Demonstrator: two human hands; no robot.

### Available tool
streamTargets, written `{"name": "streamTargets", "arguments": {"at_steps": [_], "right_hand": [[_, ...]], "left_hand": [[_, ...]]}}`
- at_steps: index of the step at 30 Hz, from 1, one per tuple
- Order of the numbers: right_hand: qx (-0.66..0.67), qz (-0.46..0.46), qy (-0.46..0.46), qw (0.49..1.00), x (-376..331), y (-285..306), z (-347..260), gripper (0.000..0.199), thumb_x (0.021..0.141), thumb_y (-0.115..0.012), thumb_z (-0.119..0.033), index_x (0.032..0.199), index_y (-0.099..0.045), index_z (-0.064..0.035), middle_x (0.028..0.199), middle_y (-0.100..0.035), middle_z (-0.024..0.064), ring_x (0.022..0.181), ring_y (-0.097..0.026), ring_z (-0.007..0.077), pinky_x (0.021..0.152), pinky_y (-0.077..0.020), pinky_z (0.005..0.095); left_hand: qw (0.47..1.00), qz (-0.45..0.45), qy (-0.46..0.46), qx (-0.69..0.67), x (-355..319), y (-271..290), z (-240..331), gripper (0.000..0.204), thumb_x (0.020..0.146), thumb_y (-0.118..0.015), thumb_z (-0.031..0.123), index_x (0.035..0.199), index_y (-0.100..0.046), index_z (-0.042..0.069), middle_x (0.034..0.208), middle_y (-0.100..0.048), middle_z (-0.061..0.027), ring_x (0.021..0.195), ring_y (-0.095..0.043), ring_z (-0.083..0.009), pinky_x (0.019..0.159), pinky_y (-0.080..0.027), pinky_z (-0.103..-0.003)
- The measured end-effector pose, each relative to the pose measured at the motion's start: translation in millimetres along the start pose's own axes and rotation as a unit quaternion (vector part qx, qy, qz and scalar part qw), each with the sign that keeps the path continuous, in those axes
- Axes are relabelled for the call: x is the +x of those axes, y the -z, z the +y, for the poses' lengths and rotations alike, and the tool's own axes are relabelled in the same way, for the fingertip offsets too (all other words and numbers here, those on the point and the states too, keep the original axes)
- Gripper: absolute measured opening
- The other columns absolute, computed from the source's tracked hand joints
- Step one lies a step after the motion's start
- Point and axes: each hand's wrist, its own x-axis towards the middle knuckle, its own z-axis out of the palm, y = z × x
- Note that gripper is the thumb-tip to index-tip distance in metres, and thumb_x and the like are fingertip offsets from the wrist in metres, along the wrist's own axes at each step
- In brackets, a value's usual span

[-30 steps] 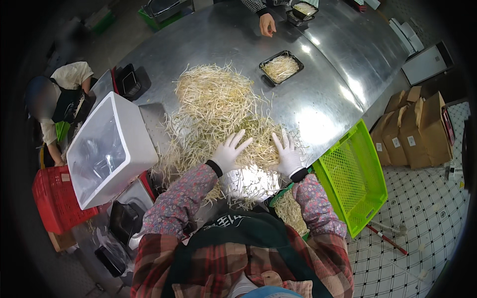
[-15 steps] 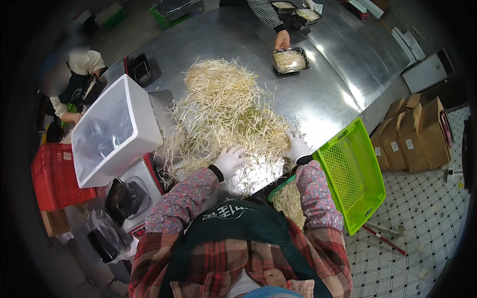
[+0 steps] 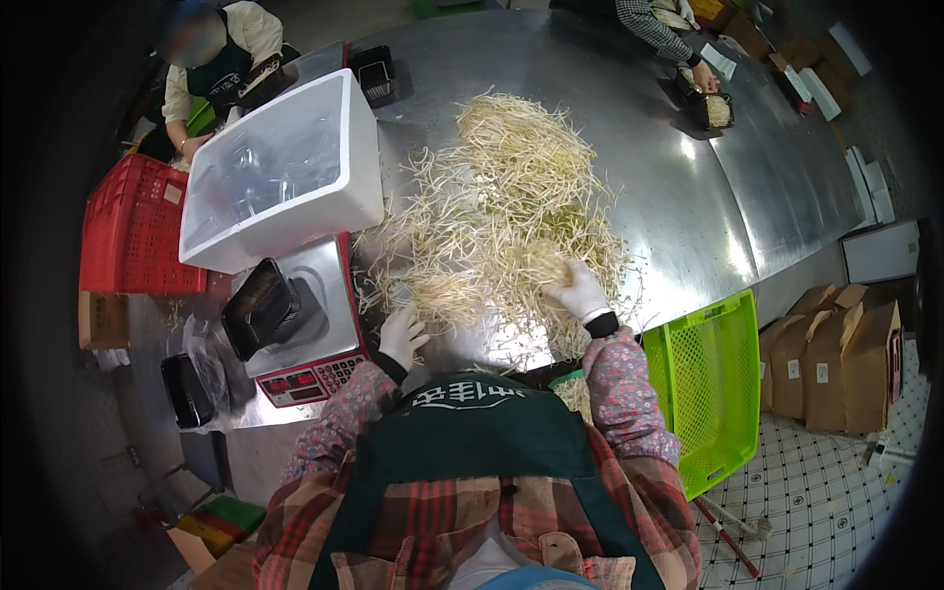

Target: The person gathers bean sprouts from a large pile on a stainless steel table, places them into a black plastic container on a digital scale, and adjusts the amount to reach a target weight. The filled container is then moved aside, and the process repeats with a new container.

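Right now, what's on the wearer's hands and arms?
Both the left hand and the right hand wear white gloves with dark cuffs at the wrists. The sleeves are a pinkish floral print, worn under a red plaid shirt and a dark green apron.

White gloves, floral sleeves, plaid shirt, dark green apron (white lettering)

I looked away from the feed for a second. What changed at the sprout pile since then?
The right hand lifted off the bean sprout pile, now gripping a clump. The left hand slid back to the pile's near edge, beside the scale. Pile, white bin and green crate stayed.
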Motion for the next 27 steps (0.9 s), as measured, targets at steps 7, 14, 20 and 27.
{"name": "streamTargets", "arguments": {"at_steps": [7, 14, 20, 27], "right_hand": [[0.115, 0.003, 0.059, 0.992, 21, -97, -74, 0.085, 0.073, -0.081, -0.035, 0.141, -0.043, -0.002, 0.126, -0.058, 0.0211, 0.113, -0.06, 0.03, 0.095, -0.0491, 0.0396], [0.605, -0.195, -0.004, 0.772, 11, -38, -70, 0.062, 0.085, -0.069, -0.005, 0.142, -0.043, -0.0009, 0.115, -0.067, 0.0082, 0.101, -0.065, 0.017, 0.094, -0.0489, 0.0293], [0.543, -0.129, 0.031, 0.829, 12, -58, -58, 0.057, 0.084, -0.067, 0.001, 0.137, -0.046, 0.0012, 0.115, -0.067, 0.0082, 0.104, -0.065, 0.0186, 0.094, -0.0502, 0.0304], [0.597, -0.023, -0.067, 0.799, 24, -53, 10, 0.049, 0.087, -0.064, 0.003, 0.133, -0.049, 0.0023, 0.11, -0.068, 0.0135, 0.097, -0.068, 0.0203, 0.091, -0.0538, 0.0314]], "left_hand": [[0.987, 0.01, -0.119, 0.108, 59, -113, 16, 0.06, 0.083, -0.078, 0.034, 0.123, -0.054, -0.003, 0.122, -0.061, -0.0109, 0.108, -0.059, -0.0163, 0.09, -0.047, -0.028], [0.947, -0.301, -0.009, -0.11, -16, -91, 53, 0.047, 0.099, -0.056, 0.033, 0.137, -0.047, 0.007, 0.127, -0.06, -0.0105, 0.111, -0.062, -0.0202, 0.094, -0.053, -0.038], [0.954, -0.29, -0.065, -0.047, -5, -89, 37, 0.044, 0.086, -0.07, 0.009, 0.128, -0.055, 0.001, 0.118, -0.065, -0.011, 0.111, -0.062, -0.022, 0.096, -0.051, -0.041], [0.983, -0.165, -0.08, -0.009, 22, -30, 25, 0.039, 0.083, -0.07, 0.003, 0.121, -0.06, 0.001, 0.108, -0.068, -0.0091, 0.095, -0.066, -0.0204, 0.086, -0.052, -0.034]]}}
